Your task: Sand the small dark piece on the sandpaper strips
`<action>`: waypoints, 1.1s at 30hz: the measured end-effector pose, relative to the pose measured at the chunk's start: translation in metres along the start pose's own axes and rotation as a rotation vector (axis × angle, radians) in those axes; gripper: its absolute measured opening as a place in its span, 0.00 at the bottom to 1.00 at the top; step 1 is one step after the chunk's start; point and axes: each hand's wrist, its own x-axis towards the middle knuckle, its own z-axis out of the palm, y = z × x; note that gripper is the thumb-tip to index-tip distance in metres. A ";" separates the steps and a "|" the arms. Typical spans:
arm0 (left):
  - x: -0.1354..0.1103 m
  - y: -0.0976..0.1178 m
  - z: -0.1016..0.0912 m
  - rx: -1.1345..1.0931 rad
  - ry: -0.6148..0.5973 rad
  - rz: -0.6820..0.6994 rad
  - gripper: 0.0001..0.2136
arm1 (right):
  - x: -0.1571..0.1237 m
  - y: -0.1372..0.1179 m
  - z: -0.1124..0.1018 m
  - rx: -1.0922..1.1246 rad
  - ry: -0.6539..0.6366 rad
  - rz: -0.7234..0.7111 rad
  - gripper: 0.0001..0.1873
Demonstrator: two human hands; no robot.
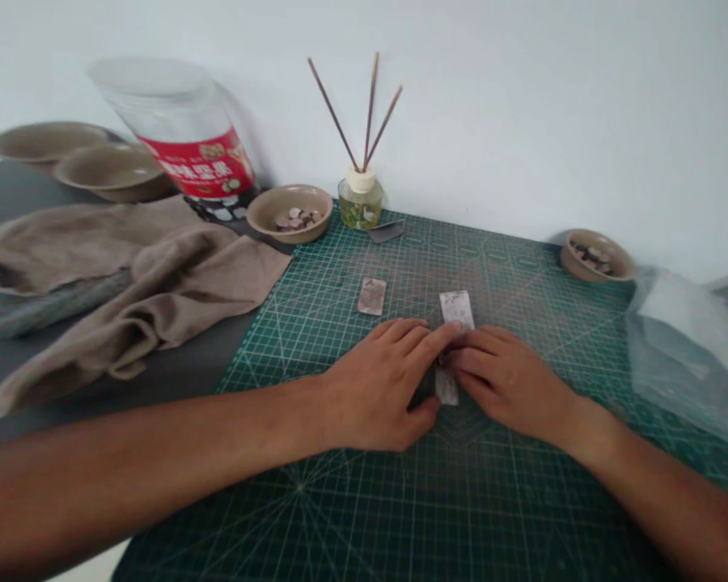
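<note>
A narrow strip, whitish with grey-brown smudges (456, 307), lies on the green cutting mat (303, 453) under both of my hands. My left hand (388, 388) is palm down, with the index finger stretched across the strip and the thumb resting near its lower end. From the other side, my right hand (515, 380) has its fingertips pinched together over the strip's middle. Whatever sits between those fingertips is hidden. To the left of the hands lies a small brownish rectangular piece (372, 297), touched by neither hand.
Small bowls with brownish pieces stand at the back left (289, 214) and back right (598, 255). A reed diffuser (361, 198), a dark grey scrap (387, 231) and a red-labelled plastic jar (197, 166) are behind. Brown cloth (188, 275) lies left, a plastic bag (685, 347) right.
</note>
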 end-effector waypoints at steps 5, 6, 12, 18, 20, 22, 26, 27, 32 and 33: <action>0.000 0.000 -0.001 -0.006 -0.015 -0.005 0.38 | -0.005 -0.003 -0.004 0.114 -0.124 -0.064 0.07; 0.000 0.001 -0.001 -0.006 -0.020 -0.007 0.38 | -0.005 -0.005 -0.003 0.123 -0.124 -0.078 0.07; -0.001 0.001 -0.001 -0.003 -0.003 -0.009 0.39 | -0.001 -0.001 -0.003 0.016 -0.048 -0.023 0.08; 0.000 0.001 -0.001 -0.008 -0.005 -0.003 0.38 | -0.003 -0.003 -0.002 0.094 -0.094 -0.069 0.07; 0.000 0.001 -0.001 -0.010 -0.002 -0.002 0.38 | -0.001 -0.003 -0.001 0.040 -0.035 -0.044 0.07; 0.000 0.000 0.000 -0.007 0.002 -0.003 0.39 | 0.000 -0.001 -0.003 0.015 -0.026 -0.025 0.07; 0.000 0.000 -0.001 -0.003 -0.006 -0.003 0.38 | -0.003 -0.001 -0.007 0.104 -0.118 -0.067 0.06; 0.000 0.001 -0.001 -0.006 -0.010 -0.001 0.37 | -0.004 -0.002 -0.007 0.111 -0.116 -0.076 0.06; -0.001 0.000 0.000 -0.017 -0.005 -0.015 0.38 | 0.000 -0.001 -0.003 -0.027 -0.028 -0.032 0.07; -0.001 0.000 0.000 -0.014 -0.001 -0.016 0.39 | 0.001 0.000 -0.003 -0.037 -0.029 -0.026 0.07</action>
